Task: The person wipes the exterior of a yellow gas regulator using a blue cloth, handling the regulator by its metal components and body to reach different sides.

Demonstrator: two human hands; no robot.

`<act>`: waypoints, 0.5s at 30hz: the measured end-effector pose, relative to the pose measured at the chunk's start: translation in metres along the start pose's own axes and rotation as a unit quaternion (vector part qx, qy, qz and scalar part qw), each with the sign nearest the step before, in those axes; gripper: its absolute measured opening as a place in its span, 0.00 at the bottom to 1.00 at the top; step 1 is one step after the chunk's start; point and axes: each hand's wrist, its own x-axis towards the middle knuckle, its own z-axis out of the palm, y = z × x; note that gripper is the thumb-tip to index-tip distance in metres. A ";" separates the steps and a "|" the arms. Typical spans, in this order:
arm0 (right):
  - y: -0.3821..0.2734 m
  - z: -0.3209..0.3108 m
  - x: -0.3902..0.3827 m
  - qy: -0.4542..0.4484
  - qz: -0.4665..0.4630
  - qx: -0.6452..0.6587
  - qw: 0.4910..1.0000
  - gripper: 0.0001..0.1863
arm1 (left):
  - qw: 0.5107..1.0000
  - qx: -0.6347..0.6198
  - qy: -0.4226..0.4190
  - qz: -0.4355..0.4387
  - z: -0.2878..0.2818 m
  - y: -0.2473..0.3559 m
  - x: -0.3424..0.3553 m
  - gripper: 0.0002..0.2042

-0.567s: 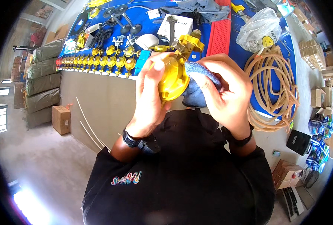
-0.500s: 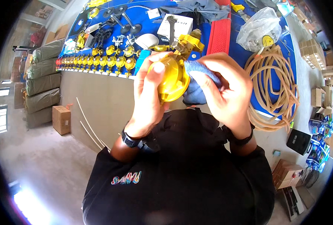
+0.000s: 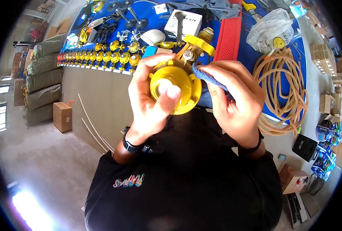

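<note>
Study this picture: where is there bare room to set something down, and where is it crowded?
Bare: a narrow strip of blue table between the red tray and plastic bag; wider, the floor between the cardboard box and the bright light at lower left. Crowded: the table beyond the left hand, with rows of yellow valves and a white box.

Working remotely, I look through the left fisheye on the person's head, steeply down over the black shirt, with the left hand and right hand close beneath the lens, the blue tabletop beyond them and floor spreading at both sides.
</note>
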 end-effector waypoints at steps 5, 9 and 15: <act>-0.001 0.005 -0.001 0.013 -0.025 -0.014 0.999 0.13 | 0.994 0.058 -0.027 0.085 -0.003 0.003 -0.001 0.33; 0.000 -0.001 -0.005 0.011 -0.009 0.027 1.000 0.12 | 0.993 0.041 0.013 0.109 0.004 -0.001 -0.005 0.33; -0.007 -0.007 -0.011 -0.005 -0.002 0.061 0.998 0.12 | 0.992 0.073 0.045 0.096 0.004 -0.007 0.001 0.36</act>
